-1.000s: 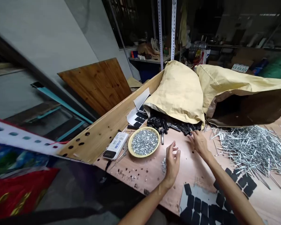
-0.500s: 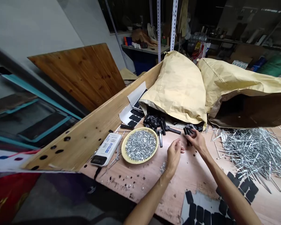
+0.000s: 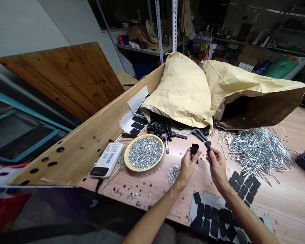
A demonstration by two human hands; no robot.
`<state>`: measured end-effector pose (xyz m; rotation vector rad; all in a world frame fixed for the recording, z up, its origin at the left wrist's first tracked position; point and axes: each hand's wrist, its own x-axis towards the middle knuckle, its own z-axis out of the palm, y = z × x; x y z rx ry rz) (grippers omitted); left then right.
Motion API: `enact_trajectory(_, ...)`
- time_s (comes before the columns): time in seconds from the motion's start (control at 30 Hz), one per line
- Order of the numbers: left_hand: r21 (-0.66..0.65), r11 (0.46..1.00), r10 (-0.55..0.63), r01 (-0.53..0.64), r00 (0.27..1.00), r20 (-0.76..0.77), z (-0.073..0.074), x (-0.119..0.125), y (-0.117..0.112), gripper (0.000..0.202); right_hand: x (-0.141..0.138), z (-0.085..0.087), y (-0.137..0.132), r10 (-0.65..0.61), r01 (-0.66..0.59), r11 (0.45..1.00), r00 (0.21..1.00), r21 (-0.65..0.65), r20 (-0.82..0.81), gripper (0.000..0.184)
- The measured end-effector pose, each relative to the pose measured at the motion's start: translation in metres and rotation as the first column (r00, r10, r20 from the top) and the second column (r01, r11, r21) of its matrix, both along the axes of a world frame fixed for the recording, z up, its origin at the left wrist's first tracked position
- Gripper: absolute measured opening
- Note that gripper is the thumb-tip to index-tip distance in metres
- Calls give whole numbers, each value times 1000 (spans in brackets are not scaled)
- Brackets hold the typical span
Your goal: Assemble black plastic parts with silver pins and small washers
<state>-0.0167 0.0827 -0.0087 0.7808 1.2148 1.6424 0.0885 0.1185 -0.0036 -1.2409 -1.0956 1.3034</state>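
Observation:
My left hand (image 3: 189, 166) is closed on a small black part with a hollow, squarish end (image 3: 194, 148). Close beside it, my right hand (image 3: 217, 166) grips a black plastic piece with a wider head (image 3: 207, 145), its head pointing up and away from me. The two parts are apart, a short gap between them. Beyond my hands, more black T-shaped plastic pieces (image 3: 179, 135) lie in a heap at the mouth of a paper sack (image 3: 185, 88). A small pile of metal nuts or washers (image 3: 173, 174) sits left of my left wrist.
A yellow bowl (image 3: 128, 162) full of small metal nuts or washers stands left, beside a white power bank (image 3: 109, 161). Thin metal rods (image 3: 259, 152) are heaped at right, before a second open sack (image 3: 256, 81). Black pads (image 3: 215, 215) lie near the front edge. A wooden board (image 3: 112, 112) borders the left.
My right hand has drawn back from the black heap with a piece in it. My left hand, seemingly without a part before, now holds a black part. The view has shifted right.

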Motion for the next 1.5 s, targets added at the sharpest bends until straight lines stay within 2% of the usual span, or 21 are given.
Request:
enact_trajectory(0.1, -50, 988, -108, 145, 890, 444, -2, 5, 7, 43, -8, -1, -8, 149, -201, 962, 954, 185, 259, 26)
enact_trajectory(0.17, -100, 980, -81, 174, 799, 596, -6, 2, 12, 50, -11, -2, 1, 182, -302, 922, 891, 243, 416, 27)
enact_trajectory(0.23, -158, 968, -43, 196, 748, 663, -11, -5, 16, 53, -11, -2, 23, 127, -337, 899, 811, 279, 571, 30)
enact_trajectory(0.3, -189, 964, -15, 188, 746, 666, -13, -13, 19, 58, -10, -1, 52, 36, -359, 893, 659, 272, 751, 30)
enact_trajectory(0.43, -210, 970, 37, 122, 779, 626, -13, -18, 25, 60, -14, -3, 92, 15, -388, 920, 193, 63, 981, 31)
enact_trajectory(0.47, -215, 970, 47, 116, 775, 630, -12, -18, 26, 57, -16, -4, 95, 30, -386, 922, 123, 20, 992, 31)
enact_trajectory(0.53, -223, 969, 63, 109, 764, 642, -12, -16, 28, 50, -20, -5, 97, 46, -382, 924, 52, -23, 998, 29)
enact_trajectory(0.6, -239, 966, 86, 93, 760, 644, -14, -14, 29, 45, -22, -5, 96, 46, -371, 928, 40, -28, 998, 26)
enact_trajectory(0.67, -262, 962, 118, 71, 761, 638, -16, -13, 27, 44, -23, -3, 95, 61, -347, 938, 94, -25, 994, 24)
enact_trajectory(0.77, -276, 961, 165, 27, 744, 647, -18, -13, 24, 46, -22, 2, 84, 179, -332, 941, 337, -61, 924, 23)
enact_trajectory(0.83, -237, 971, 162, 1, 728, 666, -18, -14, 24, 48, -20, 4, 69, 258, -380, 923, 496, -60, 829, 27)
enact_trajectory(0.9, -187, 982, 129, 0, 725, 677, -17, -14, 24, 50, -17, 5, 53, 295, -478, 878, 557, 10, 776, 29)
enact_trajectory(0.97, -183, 983, 131, -12, 741, 658, -17, -16, 24, 49, -14, 7, 45, 397, -636, 771, 514, 28, 761, 29)
enact_trajectory(1.03, -209, 974, 198, -88, 780, 594, -16, -18, 22, 43, -14, 9, 51, 541, -754, 656, 436, -36, 719, 28)
enact_trajectory(1.07, -215, 966, 240, -143, 803, 545, -16, -19, 20, 40, -17, 10, 57, 563, -763, 643, 419, -59, 712, 27)
enact_trajectory(1.1, -211, 958, 277, -195, 825, 492, -16, -21, 18, 36, -22, 11, 65, 538, -744, 665, 419, -63, 731, 25)
enact_trajectory(1.17, -202, 948, 311, -247, 860, 405, -15, -23, 13, 31, -39, 9, 80, 372, -663, 748, 413, -5, 831, 24)
enact_trajectory(1.23, -218, 944, 316, -247, 869, 381, -14, -25, 10, 30, -62, 4, 89, 233, -654, 756, 305, 25, 923, 23)
enact_trajectory(1.33, -241, 946, 304, -216, 847, 435, -13, -29, 9, 34, -93, -4, 90, 200, -693, 721, 166, -31, 966, 23)
enact_trajectory(1.4, -259, 947, 294, -190, 836, 463, -11, -33, 8, 35, -99, -7, 86, 196, -677, 736, 162, -35, 967, 21)
enact_trajectory(1.5, -306, 932, 329, -193, 803, 497, -9, -36, 7, 37, -81, -8, 71, 181, -616, 787, 189, -27, 965, 22)
